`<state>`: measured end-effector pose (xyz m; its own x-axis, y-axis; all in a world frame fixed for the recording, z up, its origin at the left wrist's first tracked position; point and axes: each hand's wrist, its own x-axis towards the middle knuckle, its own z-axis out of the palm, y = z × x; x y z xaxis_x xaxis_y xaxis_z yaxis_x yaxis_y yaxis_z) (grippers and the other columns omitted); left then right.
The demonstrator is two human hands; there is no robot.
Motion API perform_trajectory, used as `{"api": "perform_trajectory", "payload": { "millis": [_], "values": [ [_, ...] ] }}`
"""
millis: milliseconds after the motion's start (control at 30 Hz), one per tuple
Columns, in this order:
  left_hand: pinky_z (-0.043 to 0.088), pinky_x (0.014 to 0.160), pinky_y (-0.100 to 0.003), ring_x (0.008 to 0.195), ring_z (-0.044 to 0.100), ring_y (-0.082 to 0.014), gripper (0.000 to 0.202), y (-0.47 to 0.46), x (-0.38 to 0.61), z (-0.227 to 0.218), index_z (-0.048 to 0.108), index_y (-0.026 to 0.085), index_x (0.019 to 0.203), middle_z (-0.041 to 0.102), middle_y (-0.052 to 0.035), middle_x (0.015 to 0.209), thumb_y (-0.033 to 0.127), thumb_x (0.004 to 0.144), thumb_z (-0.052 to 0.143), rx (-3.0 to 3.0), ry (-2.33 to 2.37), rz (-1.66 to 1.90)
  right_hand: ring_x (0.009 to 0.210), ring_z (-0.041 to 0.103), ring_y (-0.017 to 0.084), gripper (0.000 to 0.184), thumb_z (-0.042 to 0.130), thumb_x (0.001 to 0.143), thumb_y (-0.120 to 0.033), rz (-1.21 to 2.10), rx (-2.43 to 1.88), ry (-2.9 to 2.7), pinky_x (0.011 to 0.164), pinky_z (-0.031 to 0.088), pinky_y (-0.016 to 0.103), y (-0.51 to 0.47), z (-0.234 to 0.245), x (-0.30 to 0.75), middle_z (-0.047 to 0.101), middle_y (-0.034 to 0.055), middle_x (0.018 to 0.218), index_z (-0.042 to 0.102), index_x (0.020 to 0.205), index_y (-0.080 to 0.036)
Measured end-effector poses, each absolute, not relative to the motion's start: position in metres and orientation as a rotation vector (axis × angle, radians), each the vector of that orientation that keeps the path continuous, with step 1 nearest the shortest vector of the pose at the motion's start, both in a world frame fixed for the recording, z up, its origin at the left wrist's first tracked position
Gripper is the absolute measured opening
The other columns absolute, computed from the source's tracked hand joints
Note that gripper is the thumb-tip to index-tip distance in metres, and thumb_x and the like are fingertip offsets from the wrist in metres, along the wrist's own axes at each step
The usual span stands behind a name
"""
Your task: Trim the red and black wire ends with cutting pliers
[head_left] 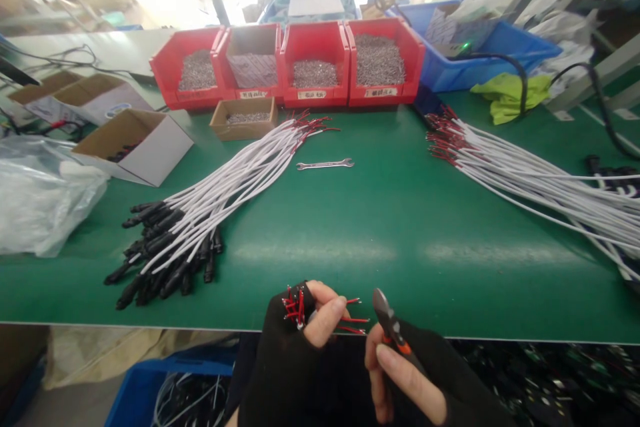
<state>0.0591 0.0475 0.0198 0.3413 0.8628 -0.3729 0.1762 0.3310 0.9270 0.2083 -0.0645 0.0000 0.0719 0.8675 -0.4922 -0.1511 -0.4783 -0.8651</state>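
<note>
At the bench's front edge my left hand point(320, 320), in a black fingerless glove, pinches a few red wires point(356, 320) whose ends point right. More short red wire ends point(295, 307) stick up over the back of its fingers. My right hand point(405, 373), gloved likewise, is closed on cutting pliers point(390, 320) with orange-marked handles. Their jaws point up, just right of the wire tips and apart from them. A bundle of white cables point(235, 173) with black connectors lies to the left, and another white cable bundle point(525, 173) to the right.
Red bins point(320, 93) of small metal parts line the back, with a small cardboard box point(245, 128) before them. An open-end wrench point(325, 165) lies mid-bench. A white carton point(145, 153) and plastic bag point(45, 200) sit left; a blue crate point(500, 60) stands back right.
</note>
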Motion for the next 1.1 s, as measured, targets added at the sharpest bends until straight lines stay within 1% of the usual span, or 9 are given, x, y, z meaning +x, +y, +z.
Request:
{"api": "perform_trajectory", "payload": {
  "millis": [100,200,400,500,567,700,867,1100],
  "values": [
    [0.041,0.054,-0.023,0.053,0.055,-0.0137,0.022,0.048,0.059,0.021,0.069,0.019,0.063,0.060,0.0031,0.055,0.030,0.082,0.068,1.194,1.143,0.624,0.055,0.067,0.020,0.032,0.062,0.097,-0.054,1.604,-1.537,-0.659,0.055,0.054,0.029,-0.071,-0.005,0.207,0.071,0.0024,0.064,0.068,0.088,-0.025],
    [0.043,0.055,-0.023,0.055,0.057,-0.0139,0.022,0.048,0.059,0.021,0.070,0.019,0.062,0.063,0.0031,0.057,0.028,0.082,0.070,1.198,1.137,0.626,0.057,0.068,0.020,0.031,0.065,0.095,-0.055,1.647,-1.523,-0.667,0.055,0.055,0.029,-0.072,-0.008,0.207,0.071,0.0027,0.066,0.068,0.088,-0.025],
    [0.050,0.061,-0.022,0.062,0.066,-0.0151,0.021,0.048,0.058,0.020,0.069,0.021,0.063,0.071,0.0034,0.063,0.023,0.084,0.067,1.163,1.085,0.600,0.060,0.070,0.019,0.033,0.061,0.096,-0.057,1.712,-1.473,-0.735,0.058,0.054,0.028,-0.072,-0.014,0.203,0.071,0.0017,0.072,0.067,0.096,-0.025],
    [0.050,0.061,-0.023,0.062,0.067,-0.0156,0.022,0.049,0.056,0.020,0.071,0.021,0.065,0.073,0.0031,0.063,0.024,0.087,0.066,1.159,1.062,0.565,0.063,0.071,0.019,0.036,0.059,0.097,-0.059,1.719,-1.486,-0.754,0.061,0.055,0.028,-0.070,-0.015,0.203,0.071,0.0025,0.075,0.065,0.098,-0.024],
    [0.050,0.061,-0.023,0.063,0.068,-0.0162,0.022,0.049,0.055,0.020,0.072,0.021,0.067,0.074,0.0023,0.065,0.025,0.088,0.066,1.168,1.065,0.545,0.063,0.070,0.018,0.038,0.056,0.099,-0.060,1.723,-1.500,-0.775,0.062,0.056,0.028,-0.069,-0.015,0.203,0.071,0.0024,0.072,0.065,0.098,-0.023],
    [0.048,0.061,-0.026,0.063,0.068,-0.0180,0.024,0.050,0.055,0.021,0.074,0.019,0.065,0.073,-0.0003,0.067,0.026,0.088,0.067,1.257,1.106,0.528,0.063,0.068,0.018,0.042,0.051,0.101,-0.060,1.730,-1.536,-0.841,0.065,0.056,0.026,-0.068,-0.013,0.206,0.071,0.0018,0.068,0.066,0.097,-0.022],
    [0.049,0.061,-0.029,0.064,0.068,-0.0209,0.025,0.050,0.056,0.021,0.076,0.018,0.068,0.072,-0.0024,0.066,0.032,0.087,0.067,1.205,1.131,0.509,0.069,0.071,0.021,0.040,0.048,0.103,-0.059,1.712,-1.600,-0.930,0.071,0.058,0.028,-0.068,-0.011,0.208,0.073,0.0026,0.072,0.066,0.099,-0.024],
    [0.047,0.059,-0.028,0.061,0.067,-0.0195,0.024,0.050,0.056,0.022,0.076,0.018,0.068,0.073,-0.0016,0.065,0.029,0.087,0.067,1.245,1.131,0.530,0.063,0.068,0.021,0.044,0.046,0.102,-0.063,1.684,-1.628,-1.030,0.068,0.056,0.030,-0.065,-0.012,0.209,0.073,0.0043,0.067,0.062,0.095,-0.023]
  ]
}}
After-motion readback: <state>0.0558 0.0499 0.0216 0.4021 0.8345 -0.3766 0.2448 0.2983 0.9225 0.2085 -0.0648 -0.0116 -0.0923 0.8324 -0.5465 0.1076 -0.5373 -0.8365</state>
